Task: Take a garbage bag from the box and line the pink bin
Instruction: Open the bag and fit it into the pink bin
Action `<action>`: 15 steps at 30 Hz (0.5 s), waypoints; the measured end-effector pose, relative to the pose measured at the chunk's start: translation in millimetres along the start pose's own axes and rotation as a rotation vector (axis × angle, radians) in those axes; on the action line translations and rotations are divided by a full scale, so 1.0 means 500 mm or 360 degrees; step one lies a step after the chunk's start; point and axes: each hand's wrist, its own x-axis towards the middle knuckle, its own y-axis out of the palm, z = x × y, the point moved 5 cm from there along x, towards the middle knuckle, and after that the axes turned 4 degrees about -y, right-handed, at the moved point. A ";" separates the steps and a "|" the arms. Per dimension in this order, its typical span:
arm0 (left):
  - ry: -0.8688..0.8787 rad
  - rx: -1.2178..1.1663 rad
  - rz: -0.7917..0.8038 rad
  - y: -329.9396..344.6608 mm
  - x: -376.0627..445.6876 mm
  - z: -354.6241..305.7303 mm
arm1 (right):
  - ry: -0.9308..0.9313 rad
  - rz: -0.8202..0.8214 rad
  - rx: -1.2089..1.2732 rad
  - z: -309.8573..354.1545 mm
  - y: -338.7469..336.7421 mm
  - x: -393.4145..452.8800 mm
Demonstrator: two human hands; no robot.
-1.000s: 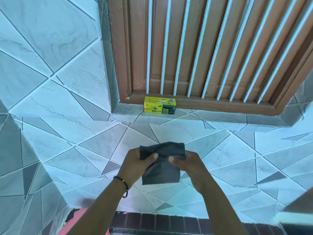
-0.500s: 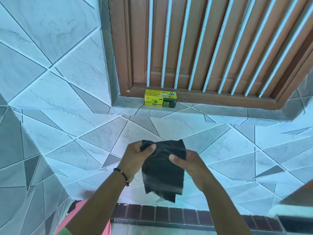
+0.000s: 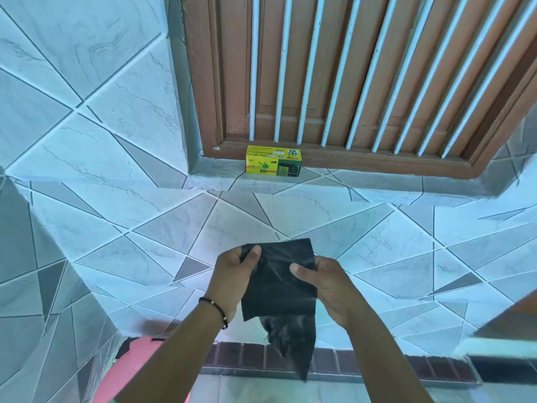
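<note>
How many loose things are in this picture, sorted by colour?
Black: 1, the thin black plastic garbage bag, held by both hands, left and right.
Yellow: 1, the yellow cardboard bag box on the sill.
Pink: 1, the pink plastic bin, partly in view.
Total: 3

Thin black plastic garbage bag (image 3: 279,286) is showing solid black; rectangular yellow-green cardboard box (image 3: 273,165), beyond both hands, is displaying printed graphics.

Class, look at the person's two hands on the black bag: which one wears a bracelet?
The left hand: a dark beaded bracelet circles its wrist; the right hand is bare.
</note>
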 end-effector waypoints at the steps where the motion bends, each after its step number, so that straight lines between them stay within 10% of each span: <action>1: -0.0044 -0.0139 -0.0007 -0.002 0.003 0.003 | 0.0020 0.0047 -0.0078 -0.005 0.004 -0.004; 7: -0.0228 -0.0276 0.0458 0.008 0.002 0.062 | -0.0018 -0.0220 -0.0118 -0.002 0.000 -0.005; 15: -0.0205 -0.0263 0.0276 0.016 -0.015 0.070 | -0.0055 -0.0233 -0.0064 -0.003 0.024 -0.012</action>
